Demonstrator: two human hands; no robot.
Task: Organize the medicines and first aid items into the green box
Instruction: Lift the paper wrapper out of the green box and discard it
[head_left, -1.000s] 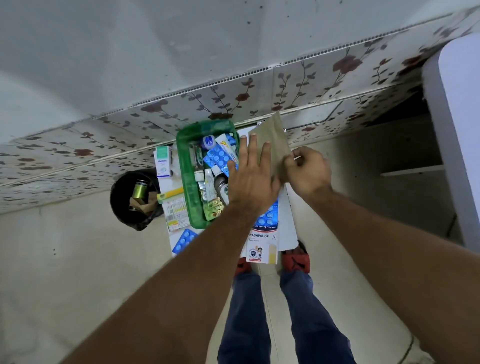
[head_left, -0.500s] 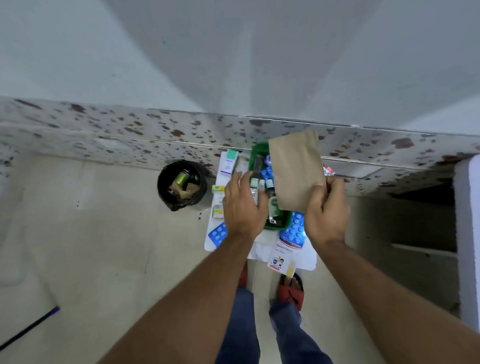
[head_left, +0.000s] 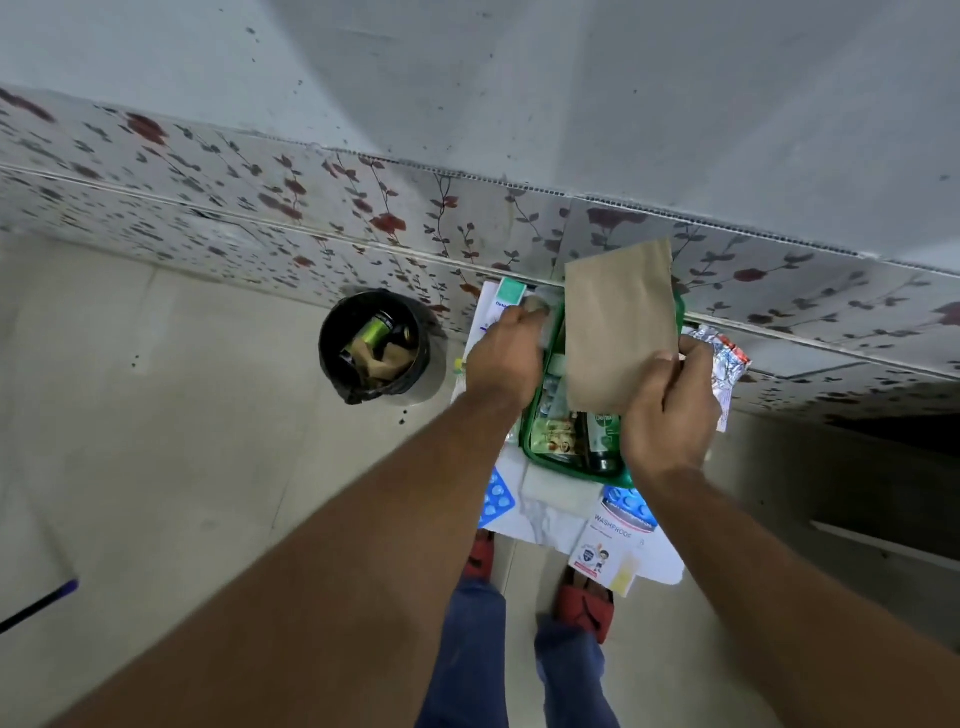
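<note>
Green box (head_left: 527, 444) sits on counter (head_left: 545, 514), already crowded with bottles and packs. Brown paper packet (head_left: 618, 327) hangs over it, your right hand (head_left: 667, 410) pinching lower edge; looks light, thin, crease-prone, so hold near corner, gently. Your left hand (head_left: 501, 358) curls at box's left rim, grip unclear

A pale plain wall (head_left: 571, 93) fills the top of the view. Below it runs a band of tiles printed with red flowers and dark leafy stems (head_left: 311, 218). Under that band lies a light beige floor (head_left: 156, 441). A round black bin (head_left: 374, 345) stands on the floor just beside the tile band.
</note>
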